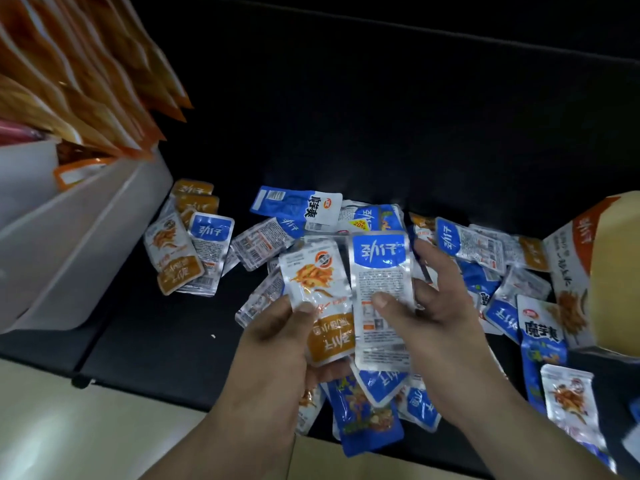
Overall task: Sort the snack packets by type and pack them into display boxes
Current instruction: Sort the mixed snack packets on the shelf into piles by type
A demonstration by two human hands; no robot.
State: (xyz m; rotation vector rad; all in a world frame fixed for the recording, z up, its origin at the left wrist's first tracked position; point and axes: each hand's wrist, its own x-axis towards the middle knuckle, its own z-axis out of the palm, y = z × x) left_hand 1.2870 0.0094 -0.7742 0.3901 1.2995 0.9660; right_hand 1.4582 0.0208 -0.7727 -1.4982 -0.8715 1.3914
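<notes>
Left grip [277,341] pinched the orange-label packet [317,289]; right grip [436,313] pinched the blue-label packet [379,271]. Packets were held edge to edge above the loose packet pile [485,244] on the dark bench [156,341]. Display box [568,271] lay at right.

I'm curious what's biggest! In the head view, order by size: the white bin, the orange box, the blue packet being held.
1. white bin.
2. orange box, partly cut off at the edge.
3. blue packet, though nearest the camera.
</notes>
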